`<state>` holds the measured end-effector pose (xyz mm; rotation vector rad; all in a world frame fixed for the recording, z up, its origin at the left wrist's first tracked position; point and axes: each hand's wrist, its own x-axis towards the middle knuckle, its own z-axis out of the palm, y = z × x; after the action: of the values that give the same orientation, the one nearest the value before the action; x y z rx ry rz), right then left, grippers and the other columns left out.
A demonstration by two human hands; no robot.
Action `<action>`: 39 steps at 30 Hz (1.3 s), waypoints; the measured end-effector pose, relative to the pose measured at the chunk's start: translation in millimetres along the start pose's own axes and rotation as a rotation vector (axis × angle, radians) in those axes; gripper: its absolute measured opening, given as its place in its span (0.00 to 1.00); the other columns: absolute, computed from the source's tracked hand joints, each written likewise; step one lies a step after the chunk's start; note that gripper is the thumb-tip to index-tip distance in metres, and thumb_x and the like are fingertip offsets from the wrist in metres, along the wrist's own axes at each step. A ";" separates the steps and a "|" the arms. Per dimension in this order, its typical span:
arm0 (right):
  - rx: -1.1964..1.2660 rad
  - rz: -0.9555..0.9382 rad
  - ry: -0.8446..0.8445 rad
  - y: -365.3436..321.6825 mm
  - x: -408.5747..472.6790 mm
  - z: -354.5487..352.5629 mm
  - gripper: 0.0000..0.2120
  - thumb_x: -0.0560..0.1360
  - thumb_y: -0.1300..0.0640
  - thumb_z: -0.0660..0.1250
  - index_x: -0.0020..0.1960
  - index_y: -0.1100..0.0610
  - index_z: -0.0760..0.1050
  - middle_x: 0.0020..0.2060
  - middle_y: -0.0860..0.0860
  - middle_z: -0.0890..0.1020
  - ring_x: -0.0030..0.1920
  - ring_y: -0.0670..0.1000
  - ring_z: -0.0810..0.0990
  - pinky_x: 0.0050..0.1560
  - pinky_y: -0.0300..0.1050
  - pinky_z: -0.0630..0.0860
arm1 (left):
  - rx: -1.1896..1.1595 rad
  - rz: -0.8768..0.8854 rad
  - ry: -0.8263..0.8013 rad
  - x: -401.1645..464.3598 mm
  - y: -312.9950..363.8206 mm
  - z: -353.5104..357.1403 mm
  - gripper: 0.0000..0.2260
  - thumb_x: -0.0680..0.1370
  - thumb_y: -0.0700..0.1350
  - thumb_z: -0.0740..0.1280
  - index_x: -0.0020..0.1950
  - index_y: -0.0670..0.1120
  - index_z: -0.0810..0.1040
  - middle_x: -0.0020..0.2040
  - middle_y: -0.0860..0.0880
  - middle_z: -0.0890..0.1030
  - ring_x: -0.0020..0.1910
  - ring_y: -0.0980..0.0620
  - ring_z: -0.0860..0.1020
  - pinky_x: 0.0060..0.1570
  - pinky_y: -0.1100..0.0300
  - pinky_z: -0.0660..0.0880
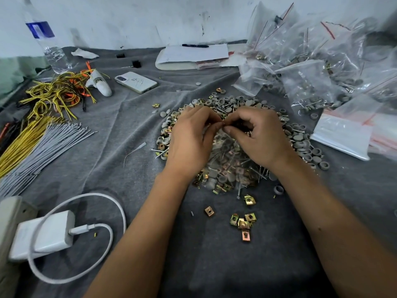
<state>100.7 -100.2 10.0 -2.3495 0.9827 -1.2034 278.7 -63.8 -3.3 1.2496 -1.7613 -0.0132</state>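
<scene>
The fingers [211, 123] of both hands are curled, their tips meeting and pinched together on the top edge of a small clear bag [229, 162]; the exact pinch point is hidden behind the knuckles. The bag, filled with nails and clip nuts, hangs down to the bench [129, 125] between the left hand [189, 138] and the right hand [255, 136]. It rests on a wide pile of parts [300, 143], grey caps mixed with brass clips, which the hands partly cover. A few loose clip nuts [243, 222] lie nearer the person. To the right are flat empty bags [341, 134], with a heap of filled bags [322, 67] behind them. To the left lie grey cable ties [47, 143], yellow wires [53, 91], a phone [136, 82] and a white charger [43, 235].
</scene>
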 end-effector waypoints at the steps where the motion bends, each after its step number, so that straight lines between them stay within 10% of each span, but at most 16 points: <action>1: -0.003 0.006 0.008 -0.2 -0.1 0.2 0.06 0.74 0.63 0.76 0.50 0.59 0.84 0.44 0.49 0.84 0.45 0.47 0.83 0.49 0.42 0.79 | 0.010 0.001 -0.006 -0.1 0.2 0.5 0.02 0.79 0.39 0.72 0.47 0.41 0.81 0.44 0.49 0.81 0.46 0.47 0.76 0.47 0.48 0.73; 39: 0.058 0.049 0.056 3.7 2.0 -3.2 0.02 0.79 0.61 0.71 0.49 0.60 0.82 0.41 0.46 0.81 0.42 0.44 0.79 0.45 0.37 0.73 | -0.139 -0.251 -0.017 1.9 1.0 -10.3 0.03 0.76 0.48 0.77 0.45 0.50 0.87 0.42 0.57 0.84 0.46 0.54 0.81 0.50 0.48 0.78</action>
<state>97.4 -104.1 10.9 -2.2458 1.0036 -1.2677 285.0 -59.9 4.2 1.3622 -1.5795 -0.2869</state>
